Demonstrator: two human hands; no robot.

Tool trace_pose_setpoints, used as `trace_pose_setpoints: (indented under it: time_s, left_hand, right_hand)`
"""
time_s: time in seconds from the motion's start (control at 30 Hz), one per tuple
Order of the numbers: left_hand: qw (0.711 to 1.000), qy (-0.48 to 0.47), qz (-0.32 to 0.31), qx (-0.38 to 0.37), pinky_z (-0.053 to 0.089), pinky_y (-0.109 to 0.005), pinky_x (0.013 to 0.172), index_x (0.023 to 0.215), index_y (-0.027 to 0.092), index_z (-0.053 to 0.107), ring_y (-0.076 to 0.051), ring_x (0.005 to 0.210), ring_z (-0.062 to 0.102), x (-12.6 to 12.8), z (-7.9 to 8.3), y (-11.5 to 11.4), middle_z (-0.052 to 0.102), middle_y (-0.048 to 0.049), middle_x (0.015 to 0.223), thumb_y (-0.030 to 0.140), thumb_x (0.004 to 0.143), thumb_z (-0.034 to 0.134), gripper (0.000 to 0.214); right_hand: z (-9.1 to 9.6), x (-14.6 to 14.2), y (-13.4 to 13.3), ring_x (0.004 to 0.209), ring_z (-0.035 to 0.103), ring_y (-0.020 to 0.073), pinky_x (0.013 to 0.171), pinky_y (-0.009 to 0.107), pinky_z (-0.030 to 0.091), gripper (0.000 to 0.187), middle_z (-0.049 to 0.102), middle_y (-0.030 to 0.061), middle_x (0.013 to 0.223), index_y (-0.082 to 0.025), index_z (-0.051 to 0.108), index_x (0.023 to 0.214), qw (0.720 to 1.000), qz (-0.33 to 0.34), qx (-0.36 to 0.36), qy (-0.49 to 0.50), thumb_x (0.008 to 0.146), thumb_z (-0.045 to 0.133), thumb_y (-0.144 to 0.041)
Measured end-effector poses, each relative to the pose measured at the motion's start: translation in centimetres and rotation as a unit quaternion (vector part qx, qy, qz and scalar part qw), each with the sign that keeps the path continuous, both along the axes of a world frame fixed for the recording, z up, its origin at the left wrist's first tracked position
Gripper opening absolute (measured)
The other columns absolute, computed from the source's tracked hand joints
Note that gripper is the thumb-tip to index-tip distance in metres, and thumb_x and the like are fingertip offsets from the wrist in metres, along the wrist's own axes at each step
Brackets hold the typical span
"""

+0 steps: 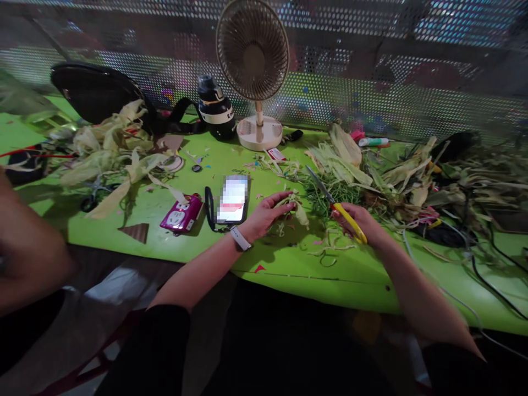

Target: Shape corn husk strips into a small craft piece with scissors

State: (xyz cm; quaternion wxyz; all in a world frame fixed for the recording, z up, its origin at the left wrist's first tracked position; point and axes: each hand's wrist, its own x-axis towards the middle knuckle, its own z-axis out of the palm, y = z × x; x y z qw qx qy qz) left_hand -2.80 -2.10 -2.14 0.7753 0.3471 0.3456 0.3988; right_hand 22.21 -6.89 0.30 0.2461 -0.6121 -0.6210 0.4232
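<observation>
My left hand [267,213] is closed in a pinch on a small piece of pale corn husk [297,209] lying on the green table [289,269]. A white watch sits on that wrist. My right hand [363,221] grips yellow-handled scissors [336,206], their blades pointing up and left over a heap of thin green strips [330,192]. The two hands are a short way apart, both near the table's front edge.
A phone [233,199] and a pink socket block [182,213] lie left of my hands. A desk fan [256,71] and a dark bottle [214,107] stand at the back. Husk piles [115,148] spread left and right, cables run at right. Another person's arm [28,247] is at far left.
</observation>
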Motion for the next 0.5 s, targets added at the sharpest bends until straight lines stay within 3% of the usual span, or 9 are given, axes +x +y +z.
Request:
trace_pose_setpoints:
  time_s: [0.13, 0.23, 0.3, 0.4, 0.5]
  left_hand:
    - [0.999, -0.017, 0.012, -0.03, 0.055, -0.021, 0.067, 0.1, 0.017, 0.07, -0.01, 0.074, 0.069, 0.1, -0.1, 0.2, 0.075, -0.0017, 0.09, 0.014, 0.061, 0.086, 0.042]
    - [0.998, -0.027, 0.047, -0.023, 0.055, -0.017, 0.068, 0.09, 0.016, 0.07, -0.009, 0.074, 0.069, 0.3, -0.1, 0.4, 0.075, 0.0, 0.085, 0.012, 0.056, 0.088, 0.039]
    - [0.997, -0.031, 0.068, -0.019, 0.053, -0.015, 0.066, 0.086, 0.015, 0.069, -0.006, 0.07, 0.068, 0.3, 0.0, 0.4, 0.074, 0.0018, 0.081, 0.013, 0.052, 0.09, 0.04]
    - [0.997, -0.025, 0.068, -0.012, 0.052, -0.015, 0.064, 0.086, 0.015, 0.068, -0.006, 0.069, 0.067, 0.4, 0.3, 0.4, 0.073, 0.0024, 0.078, 0.016, 0.052, 0.09, 0.041]
    - [0.998, -0.008, 0.063, 0.018, 0.052, -0.018, 0.064, 0.094, 0.016, 0.068, -0.009, 0.073, 0.068, 0.3, 0.5, 0.1, 0.072, 0.0013, 0.083, 0.021, 0.054, 0.09, 0.046]
  right_hand:
    - [0.0, -0.6, 0.2, 0.049, 0.049, 0.0136, 0.049, 0.027, 0.037, 0.053, 0.052, -0.0023, 0.057, -0.023, 0.05, 0.072, 0.986, -0.037, 0.061, -0.152, 0.074, 0.053, -0.075]
    - [0.2, -1.0, 0.3, 0.058, 0.058, 0.0187, 0.053, 0.028, 0.036, 0.045, 0.064, 0.0025, 0.066, -0.022, 0.059, 0.083, 0.935, -0.077, 0.089, -0.334, 0.077, 0.057, -0.067]
    - [-0.1, -0.9, 0.4, 0.064, 0.062, 0.0217, 0.054, 0.028, 0.037, 0.04, 0.07, 0.0056, 0.076, -0.022, 0.062, 0.094, 0.906, -0.057, 0.088, -0.409, 0.081, 0.056, -0.059]
    - [-0.9, -0.6, 0.4, 0.079, 0.067, 0.0249, 0.061, 0.031, 0.044, 0.04, 0.074, 0.0097, 0.096, -0.021, 0.064, 0.108, 0.891, 0.006, 0.119, -0.438, 0.087, 0.051, -0.052]
    - [-0.9, -0.7, 0.4, 0.099, 0.065, 0.029, 0.076, 0.037, 0.049, 0.039, 0.07, 0.0139, 0.11, -0.017, 0.066, 0.112, 0.892, 0.011, 0.204, -0.403, 0.091, 0.046, -0.044]
